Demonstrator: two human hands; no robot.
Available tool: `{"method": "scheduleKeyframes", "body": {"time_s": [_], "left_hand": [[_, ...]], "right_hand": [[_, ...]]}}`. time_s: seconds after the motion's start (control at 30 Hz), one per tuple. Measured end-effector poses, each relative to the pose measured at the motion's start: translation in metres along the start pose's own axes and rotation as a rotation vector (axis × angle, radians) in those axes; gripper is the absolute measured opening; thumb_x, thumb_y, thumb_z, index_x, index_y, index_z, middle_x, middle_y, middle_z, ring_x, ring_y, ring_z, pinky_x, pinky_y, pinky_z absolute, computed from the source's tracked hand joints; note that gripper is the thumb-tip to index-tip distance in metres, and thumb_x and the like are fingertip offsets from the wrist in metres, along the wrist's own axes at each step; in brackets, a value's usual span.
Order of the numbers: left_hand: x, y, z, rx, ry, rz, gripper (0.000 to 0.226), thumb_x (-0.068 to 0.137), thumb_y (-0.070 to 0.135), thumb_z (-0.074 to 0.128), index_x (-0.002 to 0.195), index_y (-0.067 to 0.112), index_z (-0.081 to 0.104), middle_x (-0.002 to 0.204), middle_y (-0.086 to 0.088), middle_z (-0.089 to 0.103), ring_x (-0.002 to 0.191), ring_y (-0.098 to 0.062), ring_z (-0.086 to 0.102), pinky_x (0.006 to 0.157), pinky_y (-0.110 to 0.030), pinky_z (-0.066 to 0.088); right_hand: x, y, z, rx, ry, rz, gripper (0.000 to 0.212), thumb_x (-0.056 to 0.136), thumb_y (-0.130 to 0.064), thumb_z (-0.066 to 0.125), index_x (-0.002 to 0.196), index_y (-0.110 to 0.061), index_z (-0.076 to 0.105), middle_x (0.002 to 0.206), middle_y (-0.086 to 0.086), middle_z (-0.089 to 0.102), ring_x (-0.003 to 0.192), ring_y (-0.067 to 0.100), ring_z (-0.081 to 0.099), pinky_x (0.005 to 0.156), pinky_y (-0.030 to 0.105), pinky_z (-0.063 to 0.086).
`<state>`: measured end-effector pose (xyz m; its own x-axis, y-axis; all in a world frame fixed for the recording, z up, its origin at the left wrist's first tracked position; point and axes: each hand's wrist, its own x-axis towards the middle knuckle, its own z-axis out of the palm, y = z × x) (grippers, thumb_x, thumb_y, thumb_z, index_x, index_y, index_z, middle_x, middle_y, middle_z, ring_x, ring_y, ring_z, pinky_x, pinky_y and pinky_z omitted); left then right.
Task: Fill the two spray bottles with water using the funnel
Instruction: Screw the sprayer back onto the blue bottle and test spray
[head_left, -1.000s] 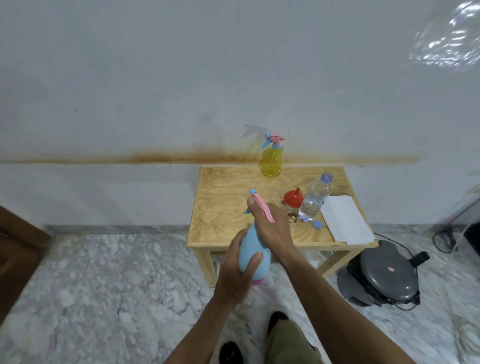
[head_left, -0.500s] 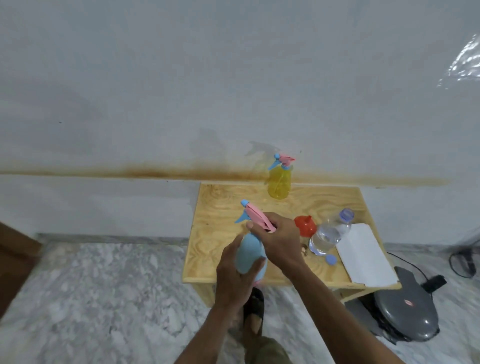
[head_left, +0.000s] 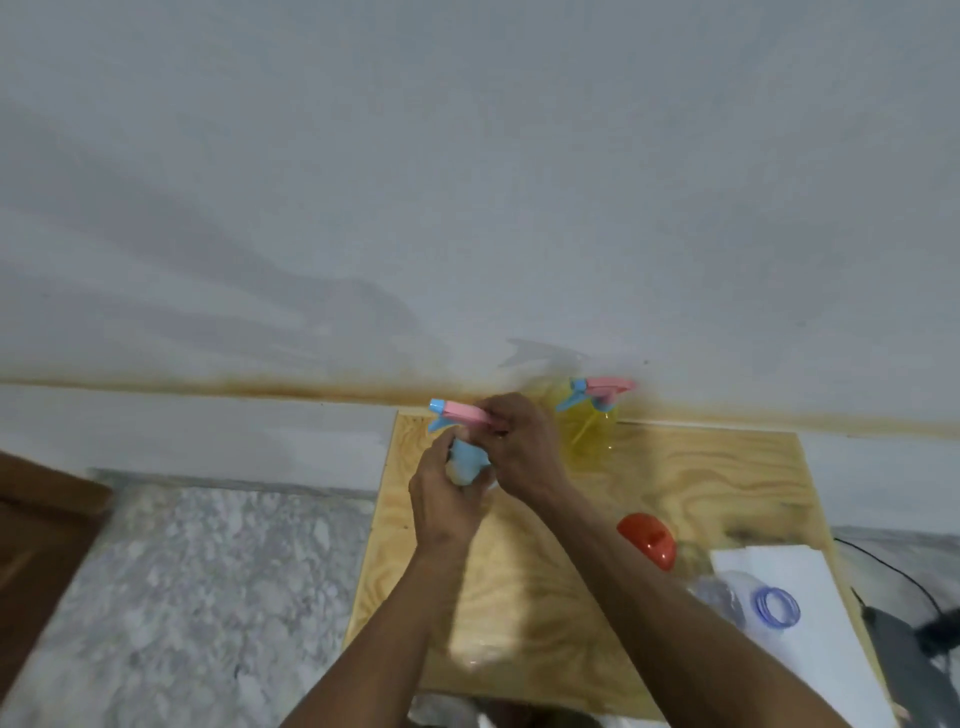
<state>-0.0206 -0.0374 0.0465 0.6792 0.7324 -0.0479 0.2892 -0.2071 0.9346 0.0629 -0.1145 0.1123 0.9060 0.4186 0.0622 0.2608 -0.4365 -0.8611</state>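
I hold the blue spray bottle (head_left: 466, 457) over the wooden table (head_left: 691, 483). My left hand (head_left: 447, 499) wraps around its body. My right hand (head_left: 524, 447) grips its pink and blue spray head (head_left: 460, 412). The yellow spray bottle (head_left: 592, 431) stands at the table's back edge against the wall, right of my hands, with its head on. The red funnel (head_left: 647, 540) lies on the table to the right. An uncapped clear water bottle (head_left: 748, 603) stands at the right, seen from above and blurred.
White paper sheets (head_left: 810, 613) lie on the table's right side. A dark appliance (head_left: 914, 670) with a cable sits on the marble floor right of the table. A wooden door edge (head_left: 36, 545) is at the left.
I have stepped closer to the table, and both hands with the blue bottle now hang over its back left part. The view has tilted up and the scene is blurred.
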Motion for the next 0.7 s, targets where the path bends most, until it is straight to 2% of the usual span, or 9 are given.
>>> {"method": "scheduleKeyframes", "body": {"time_s": [0.1,0.2,0.27,0.33,0.4,0.5,0.57,0.63,0.7], "left_hand": [[0.021,-0.001,0.014,-0.005,0.022,-0.061,0.059,0.060,0.034,0.081,0.117,0.025,0.068,0.103,0.010,0.071,0.096,-0.009,0.067,0.082,-0.042,0.059],[0.043,0.000,0.027,-0.062,-0.023,-0.153,0.056,0.060,0.031,0.082,0.114,0.025,0.069,0.093,0.015,0.070,0.088,-0.006,0.067,0.074,-0.031,0.059],[0.054,-0.002,0.034,-0.032,-0.036,-0.171,0.053,0.065,0.017,0.084,0.116,0.022,0.069,0.090,0.014,0.069,0.080,0.001,0.065,0.070,-0.023,0.057],[0.061,-0.005,0.038,-0.010,-0.024,-0.162,0.049,0.069,0.013,0.082,0.115,0.023,0.069,0.090,0.015,0.069,0.080,0.000,0.065,0.074,-0.027,0.058],[0.067,-0.009,0.041,0.030,-0.026,-0.156,0.042,0.073,0.008,0.079,0.109,0.025,0.068,0.088,0.018,0.067,0.083,-0.009,0.066,0.078,-0.031,0.057],[0.072,-0.008,0.043,0.056,-0.030,-0.166,0.042,0.073,0.006,0.078,0.098,0.035,0.063,0.084,0.018,0.065,0.082,-0.014,0.065,0.076,-0.031,0.057],[0.073,-0.010,0.044,0.032,-0.031,-0.194,0.039,0.069,0.013,0.076,0.095,0.038,0.063,0.086,0.016,0.067,0.084,-0.015,0.066,0.076,-0.030,0.057],[0.075,-0.011,0.045,0.044,-0.036,-0.196,0.043,0.072,0.008,0.077,0.100,0.038,0.065,0.092,0.015,0.068,0.087,-0.014,0.067,0.074,-0.026,0.056],[0.078,-0.015,0.042,0.085,-0.040,-0.190,0.049,0.078,0.000,0.075,0.119,0.025,0.065,0.105,0.010,0.069,0.096,-0.013,0.066,0.080,-0.023,0.053]], "right_hand": [[0.025,0.012,0.007,0.033,-0.017,0.045,0.020,0.077,-0.012,0.082,0.097,-0.011,0.077,0.086,0.005,0.069,0.075,0.016,0.058,0.062,0.010,0.036],[0.046,0.024,0.013,0.034,-0.048,0.062,0.020,0.079,-0.012,0.080,0.098,-0.012,0.076,0.086,0.003,0.069,0.075,0.013,0.057,0.063,0.013,0.036],[0.057,0.031,0.016,0.037,-0.064,0.072,0.020,0.079,-0.011,0.080,0.099,-0.012,0.076,0.087,0.002,0.069,0.076,0.012,0.057,0.066,0.010,0.037],[0.064,0.037,0.021,0.035,-0.062,0.074,0.020,0.079,-0.010,0.079,0.099,-0.012,0.077,0.089,0.004,0.071,0.077,0.012,0.057,0.067,0.006,0.037],[0.069,0.041,0.025,0.038,-0.066,0.090,0.019,0.079,-0.010,0.078,0.098,-0.013,0.078,0.090,0.005,0.072,0.077,0.012,0.059,0.068,0.006,0.039],[0.073,0.046,0.032,0.045,-0.078,0.122,0.020,0.080,-0.009,0.076,0.100,-0.015,0.078,0.093,0.005,0.074,0.084,0.019,0.065,0.077,0.023,0.049],[0.074,0.048,0.035,0.061,-0.088,0.158,0.021,0.082,-0.008,0.074,0.101,-0.015,0.077,0.095,0.004,0.074,0.087,0.020,0.066,0.077,0.025,0.049],[0.077,0.048,0.037,0.078,-0.098,0.172,0.020,0.084,-0.009,0.071,0.103,-0.016,0.077,0.097,0.003,0.073,0.086,0.016,0.063,0.073,0.017,0.044],[0.080,0.048,0.040,0.062,-0.112,0.151,0.019,0.086,-0.012,0.071,0.104,-0.017,0.076,0.099,0.002,0.072,0.088,0.015,0.062,0.071,0.016,0.040]]}}
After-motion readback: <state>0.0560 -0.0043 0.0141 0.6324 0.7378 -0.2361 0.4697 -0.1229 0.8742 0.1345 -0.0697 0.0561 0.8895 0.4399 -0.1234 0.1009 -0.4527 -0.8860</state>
